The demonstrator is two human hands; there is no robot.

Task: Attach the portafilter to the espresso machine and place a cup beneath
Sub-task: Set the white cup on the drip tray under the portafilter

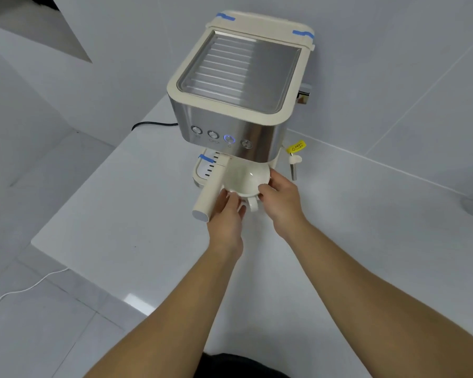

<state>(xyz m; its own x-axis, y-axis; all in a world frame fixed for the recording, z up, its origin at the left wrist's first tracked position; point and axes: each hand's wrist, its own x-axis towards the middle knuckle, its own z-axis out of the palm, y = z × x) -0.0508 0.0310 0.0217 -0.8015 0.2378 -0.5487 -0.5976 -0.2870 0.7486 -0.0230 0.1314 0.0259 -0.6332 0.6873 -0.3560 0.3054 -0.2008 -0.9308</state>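
Grip: my left hand [228, 211] and right hand [280, 199] both closed lightly on the rim of one cream cup [246, 178], left fingers at the near-left edge, right thumb and fingers round the near-right edge; neither hand held anything else

Cup: upright, empty as far as I could see, its small loop handle [253, 204] pointing back toward me between my two hands; it sat directly in front of the espresso machine [235, 85], low under the steel front panel; whether it rested on the drip tray [205, 170] I could not tell

Portafilter: one, its cream handle [209, 192] sticking out from under the machine just left of the cup, angled toward me; the head was hidden, so I judged it attached but could not confirm the lock

Progress: attaching step apparently done; cup almost in place; what remained, by my judgement, was centring it beneath the spouts and letting go

Count: one machine, four round buttons [221, 137] on its front, one lit blue [229, 138]; one steam wand [294, 166] to the machine's right with one yellow tag [296, 147]; three strips of blue tape [303, 34]; one black cord [153, 124] left of the machine; one white counter [137, 203] under it
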